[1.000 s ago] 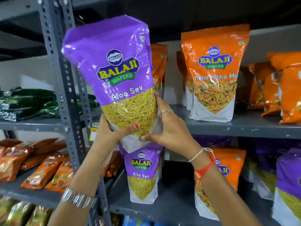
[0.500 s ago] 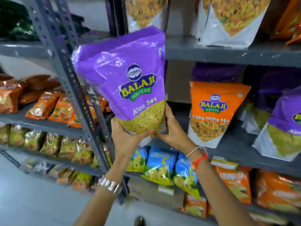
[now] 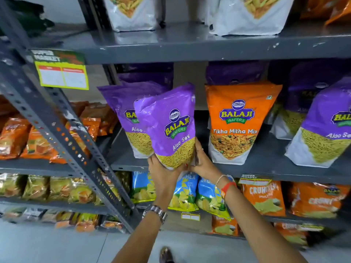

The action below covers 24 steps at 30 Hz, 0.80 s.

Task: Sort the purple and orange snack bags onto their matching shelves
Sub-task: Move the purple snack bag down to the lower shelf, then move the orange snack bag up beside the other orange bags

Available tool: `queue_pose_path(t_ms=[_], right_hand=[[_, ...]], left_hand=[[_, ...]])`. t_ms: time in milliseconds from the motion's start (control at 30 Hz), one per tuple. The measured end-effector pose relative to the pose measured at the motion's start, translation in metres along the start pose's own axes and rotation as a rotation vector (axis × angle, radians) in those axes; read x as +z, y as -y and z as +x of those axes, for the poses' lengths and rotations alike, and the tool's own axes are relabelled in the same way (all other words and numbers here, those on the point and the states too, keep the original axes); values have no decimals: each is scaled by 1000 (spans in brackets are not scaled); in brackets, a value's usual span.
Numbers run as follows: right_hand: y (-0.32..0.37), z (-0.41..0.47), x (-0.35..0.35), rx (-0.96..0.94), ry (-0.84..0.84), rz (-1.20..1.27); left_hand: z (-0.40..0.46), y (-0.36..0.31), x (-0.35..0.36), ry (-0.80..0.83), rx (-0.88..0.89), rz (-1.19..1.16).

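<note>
I hold a purple Aloo Sev bag [image 3: 171, 122] by its base with both hands, tilted, at the front edge of the middle shelf [image 3: 266, 164]. My left hand [image 3: 163, 173] cups it from below left and my right hand [image 3: 204, 164] grips its lower right side. Another purple Aloo Sev bag [image 3: 123, 114] stands just behind it on that shelf. An orange Tikha Mitha Mix bag [image 3: 239, 118] stands on the same shelf to the right, with more purple bags [image 3: 326, 126] beyond it. Bottoms of orange-mix bags [image 3: 250, 18] show on the upper shelf [image 3: 190, 46].
A slanted grey perforated upright [image 3: 62, 141] crosses the left side, with a yellow price tag [image 3: 62, 73] on it. Small orange packets [image 3: 38, 143] fill the left rack. Blue chip bags [image 3: 190, 192] and orange Crunchex bags [image 3: 266, 198] sit on the lower shelf. Grey floor lies below.
The purple bag has come down from the upper shelf level to the middle shelf, in front of another purple bag. My view has tipped downward. Both hands keep their hold.
</note>
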State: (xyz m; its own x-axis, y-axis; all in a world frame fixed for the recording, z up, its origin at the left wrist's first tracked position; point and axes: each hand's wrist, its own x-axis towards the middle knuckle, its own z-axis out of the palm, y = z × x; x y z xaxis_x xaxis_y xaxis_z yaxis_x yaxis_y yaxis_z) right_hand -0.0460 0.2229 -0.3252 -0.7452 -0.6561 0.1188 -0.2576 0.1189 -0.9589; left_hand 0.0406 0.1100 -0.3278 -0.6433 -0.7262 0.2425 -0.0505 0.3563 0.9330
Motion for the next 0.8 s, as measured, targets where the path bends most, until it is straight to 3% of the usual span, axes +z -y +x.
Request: queue_pose_path(t_ms=[167, 400, 500, 567, 600, 667, 700, 800], right_hand=[[-11, 25, -13, 52, -30, 4], [-24, 22, 0, 51, -232, 4], [-25, 4, -1, 56, -515, 27], [-23, -12, -13, -15, -787, -21], [-23, -19, -21, -32, -905, -34], [-24, -29, -40, -15, -1065, -60], [-25, -32, -51, 6, -1111, -109], [-27, -35, -81, 126, -1027, -182]], left_hand=[[21, 4, 23, 11, 18, 14], [27, 10, 36, 25, 28, -124], [8, 6, 39, -163, 84, 31], [-6, 0, 45, -308, 277, 207], [-11, -3, 49, -302, 405, 238], [-14, -10, 62, -110, 569, 211], [-14, -15, 69, 55, 552, 140], [-15, -33, 90, 493, 223, -171]])
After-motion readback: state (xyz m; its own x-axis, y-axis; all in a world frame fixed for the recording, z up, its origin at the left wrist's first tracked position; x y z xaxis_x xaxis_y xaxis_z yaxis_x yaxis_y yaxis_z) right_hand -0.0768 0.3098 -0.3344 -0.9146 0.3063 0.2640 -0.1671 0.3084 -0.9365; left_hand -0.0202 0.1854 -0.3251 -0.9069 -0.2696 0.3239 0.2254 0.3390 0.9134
